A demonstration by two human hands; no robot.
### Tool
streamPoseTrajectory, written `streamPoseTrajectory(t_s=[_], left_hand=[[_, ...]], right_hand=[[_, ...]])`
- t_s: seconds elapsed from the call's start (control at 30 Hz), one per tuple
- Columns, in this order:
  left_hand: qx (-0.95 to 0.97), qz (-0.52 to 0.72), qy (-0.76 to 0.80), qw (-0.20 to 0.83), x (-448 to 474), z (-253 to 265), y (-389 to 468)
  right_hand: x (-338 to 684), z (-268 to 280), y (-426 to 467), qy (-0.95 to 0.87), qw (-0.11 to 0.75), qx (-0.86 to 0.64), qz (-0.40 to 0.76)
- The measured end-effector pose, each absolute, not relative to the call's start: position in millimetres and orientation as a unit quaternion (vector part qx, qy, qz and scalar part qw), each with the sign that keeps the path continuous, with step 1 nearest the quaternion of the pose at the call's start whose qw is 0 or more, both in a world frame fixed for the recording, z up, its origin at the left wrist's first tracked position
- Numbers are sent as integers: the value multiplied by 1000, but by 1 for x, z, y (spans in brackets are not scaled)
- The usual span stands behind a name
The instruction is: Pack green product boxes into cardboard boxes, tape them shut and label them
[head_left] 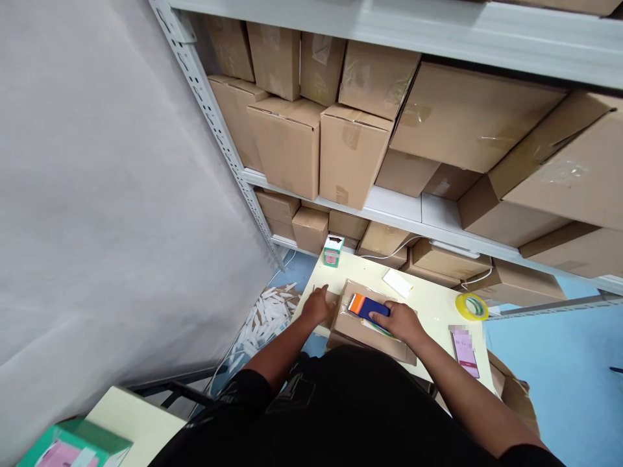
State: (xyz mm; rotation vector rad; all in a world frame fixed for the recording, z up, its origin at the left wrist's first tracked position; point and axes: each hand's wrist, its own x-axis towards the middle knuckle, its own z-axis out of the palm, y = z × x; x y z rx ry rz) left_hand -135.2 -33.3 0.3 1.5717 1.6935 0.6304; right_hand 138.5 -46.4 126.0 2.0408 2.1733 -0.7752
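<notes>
A small cardboard box [355, 327] lies on the cream table [348, 263] close to my body, with clear tape on its top. My right hand [402, 321] is closed on a flat dark-blue and orange object [370, 308], held just over the box top; its exact kind is unclear. Its orange end points left and has a pale edge. My left hand [317, 306] is at the box's left side, by a cardboard flap [331, 306]. Thumb and forefinger are apart there, and nothing shows between them. Something flat with green and yellow edges partly shows under my right hand.
On the table are a green-and-white small box [333, 251], a white flat packet [398, 283], a yellow tape roll [472, 307] and a phone [464, 353]. Shelves [399, 206] of cartons stand behind. White scraps [265, 318] cover the floor at left.
</notes>
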Motion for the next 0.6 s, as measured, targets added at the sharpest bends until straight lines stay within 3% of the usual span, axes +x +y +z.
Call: streamPoseTrajectory(t_s=[0.2, 0.6], left_hand=[[808, 204, 464, 301, -125, 25, -36], [827, 96, 501, 237, -105, 25, -40]], right_hand=[[139, 124, -46, 702, 7, 654, -283], [176, 141, -35, 695, 3, 640, -328]])
